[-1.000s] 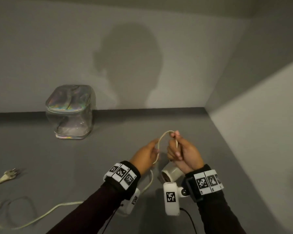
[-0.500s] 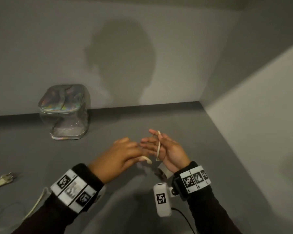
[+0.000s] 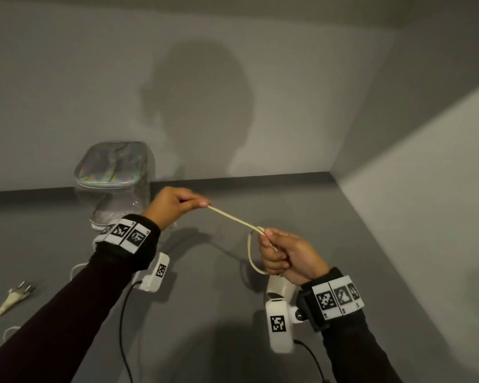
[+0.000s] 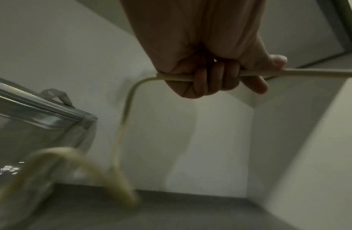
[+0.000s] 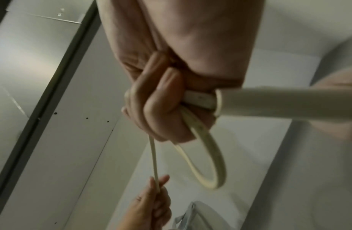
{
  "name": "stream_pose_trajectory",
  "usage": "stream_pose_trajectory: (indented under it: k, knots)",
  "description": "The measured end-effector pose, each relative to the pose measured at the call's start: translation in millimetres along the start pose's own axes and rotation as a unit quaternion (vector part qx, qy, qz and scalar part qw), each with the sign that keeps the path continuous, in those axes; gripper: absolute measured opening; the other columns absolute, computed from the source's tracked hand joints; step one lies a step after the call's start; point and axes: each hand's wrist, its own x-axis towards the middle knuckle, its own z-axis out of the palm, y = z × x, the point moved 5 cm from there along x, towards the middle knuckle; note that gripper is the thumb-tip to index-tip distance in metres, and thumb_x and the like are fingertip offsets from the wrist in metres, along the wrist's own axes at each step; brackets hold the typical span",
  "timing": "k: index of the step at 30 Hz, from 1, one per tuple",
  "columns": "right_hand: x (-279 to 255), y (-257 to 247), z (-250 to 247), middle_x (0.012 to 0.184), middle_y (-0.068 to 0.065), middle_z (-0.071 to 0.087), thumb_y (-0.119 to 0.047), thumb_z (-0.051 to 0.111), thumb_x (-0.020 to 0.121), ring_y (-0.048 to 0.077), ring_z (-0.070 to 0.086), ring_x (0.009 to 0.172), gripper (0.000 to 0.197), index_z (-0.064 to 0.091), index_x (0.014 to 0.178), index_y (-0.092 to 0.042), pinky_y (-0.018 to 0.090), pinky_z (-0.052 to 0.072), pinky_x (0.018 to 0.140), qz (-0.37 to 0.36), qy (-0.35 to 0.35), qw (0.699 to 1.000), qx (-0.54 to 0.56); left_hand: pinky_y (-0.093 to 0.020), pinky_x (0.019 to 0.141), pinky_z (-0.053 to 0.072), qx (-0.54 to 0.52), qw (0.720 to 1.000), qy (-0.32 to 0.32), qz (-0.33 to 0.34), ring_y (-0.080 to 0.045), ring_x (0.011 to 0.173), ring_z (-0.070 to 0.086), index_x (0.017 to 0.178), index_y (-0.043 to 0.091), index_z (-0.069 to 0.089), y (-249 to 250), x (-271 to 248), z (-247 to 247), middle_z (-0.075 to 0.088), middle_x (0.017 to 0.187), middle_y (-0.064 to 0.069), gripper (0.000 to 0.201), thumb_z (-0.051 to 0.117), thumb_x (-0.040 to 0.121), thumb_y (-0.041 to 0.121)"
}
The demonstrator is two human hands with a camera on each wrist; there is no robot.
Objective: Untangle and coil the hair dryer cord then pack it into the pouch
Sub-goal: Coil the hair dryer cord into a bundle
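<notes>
A cream cord [image 3: 233,218] runs taut between my two hands above the grey table. My left hand [image 3: 194,204] grips it in a fist, thumb on top, in front of the pouch; the left wrist view shows the fist [image 4: 216,77] round the cord [image 4: 309,73], which then drops slack toward the table. My right hand [image 3: 268,244] holds the white hair dryer [image 3: 278,290] by its handle [image 5: 279,102] together with a small cord loop [image 5: 210,163]. The clear pouch [image 3: 114,172] with an iridescent top stands at the back left. The plug [image 3: 14,294] lies on the table at far left.
A back wall and a right wall [image 3: 426,217] close in the grey table [image 3: 210,299]. Slack cord [image 3: 78,268] lies under my left forearm. Black camera cables [image 3: 122,327] hang from both wrists.
My left hand, which lay open against the right hand, has closed on the cord and moved left and up, drawing it taut. The right hand has closed round the loop.
</notes>
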Motion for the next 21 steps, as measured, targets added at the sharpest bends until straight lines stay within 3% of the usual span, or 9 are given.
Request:
stream_pose_trajectory:
  k: [3,5,6,8,10,12,16,18,21]
  knots:
    - [6.7,6.8,3.9,0.041,-0.008,0.026,-0.036,0.057,0.083,0.009,0.015,0.033,0.025,0.049,0.069,-0.017,0.020,0.015,0.035,-0.015,-0.039,0.999,0.031,-0.004,0.073,0.042,0.015,0.999,0.028,-0.032,0.017,0.070,0.059,0.081,0.025,0.069,-25.6,-5.7,6.4,0.067,0.067,0.035,0.022,0.062,0.079,0.004]
    - [10.0,8.1,5.1,0.042,-0.004,0.022,-0.031,0.046,0.089,0.010,0.017,0.032,0.024,0.049,0.069,-0.017,0.018,0.021,0.034,-0.027,-0.043,0.997,0.066,-0.019,0.078,0.044,0.033,0.994,0.045,-0.094,0.011,0.078,0.061,0.095,0.015,0.070,-46.7,-18.1,32.4,0.072,0.085,0.015,0.015,0.059,0.085,0.014]
    - [11.2,7.6,4.3,0.041,-0.004,0.022,-0.028,0.037,0.092,0.010,0.019,0.032,0.027,0.048,0.070,-0.016,0.017,0.026,0.033,-0.035,-0.035,0.995,0.087,-0.026,0.079,0.042,0.071,0.991,0.010,-0.115,-0.002,0.085,0.063,0.097,0.014,0.070,-52.0,-27.7,53.3,0.071,0.093,0.003,0.020,0.055,0.088,0.024]
    - [13.1,4.0,0.8,0.039,-0.003,0.028,-0.024,0.024,0.094,0.009,0.025,0.030,0.034,0.048,0.071,-0.015,0.017,0.036,0.035,-0.052,-0.001,0.992,0.114,-0.030,0.079,0.040,0.200,0.962,-0.159,-0.099,-0.022,0.088,0.062,0.093,0.016,0.068,-48.2,-52.4,106.1,0.069,0.094,-0.009,0.041,0.038,0.092,0.044]
    - [14.6,-1.1,-2.8,0.040,-0.004,0.041,-0.026,0.025,0.094,0.009,0.037,0.033,0.032,0.046,0.074,-0.015,0.019,0.039,0.039,-0.074,0.052,0.991,0.103,-0.033,0.079,0.042,0.293,0.911,-0.288,-0.046,-0.029,0.088,0.060,0.094,0.015,0.059,-25.2,-77.7,142.7,0.067,0.096,-0.014,0.046,0.025,0.094,0.046]
    - [16.2,-4.1,-5.7,0.046,-0.001,0.052,-0.028,0.029,0.092,0.011,0.048,0.039,0.025,0.045,0.079,-0.014,0.020,0.044,0.042,-0.092,0.103,0.988,0.075,-0.037,0.082,0.043,0.311,0.895,-0.320,0.022,-0.031,0.090,0.058,0.098,0.015,0.052,5.1,-89.9,151.5,0.064,0.099,-0.015,0.039,0.024,0.096,0.041]
    - [17.7,-5.6,-7.5,0.055,0.005,0.065,-0.028,0.025,0.097,0.021,0.065,0.054,0.026,0.044,0.088,-0.013,0.027,0.056,0.054,-0.114,0.156,0.981,0.005,-0.033,0.072,0.046,0.299,0.910,-0.238,0.161,-0.028,0.084,0.060,0.099,0.015,0.057,55.1,-74.5,106.5,0.065,0.096,-0.012,0.039,0.029,0.091,0.042]
    - [19.4,-5.3,-4.2,0.058,0.007,0.066,-0.028,0.025,0.098,0.022,0.066,0.058,0.026,0.044,0.088,-0.013,0.029,0.056,0.054,-0.118,0.157,0.980,-0.010,-0.021,0.053,0.038,0.333,0.899,-0.167,0.231,-0.020,0.062,0.063,0.081,0.020,0.063,72.1,-60.8,80.6,0.068,0.072,-0.005,0.041,0.038,0.081,0.052]
    - [26.0,-2.0,7.7,0.056,0.006,0.066,-0.025,0.024,0.098,0.020,0.058,0.046,0.027,0.043,0.086,-0.010,0.026,0.049,0.044,-0.099,0.144,0.983,-0.058,-0.018,0.041,0.020,0.375,0.901,-0.072,0.207,-0.017,0.046,0.051,0.052,0.019,0.052,86.4,-42.2,60.3,0.053,0.050,0.002,0.044,0.057,0.065,0.060]
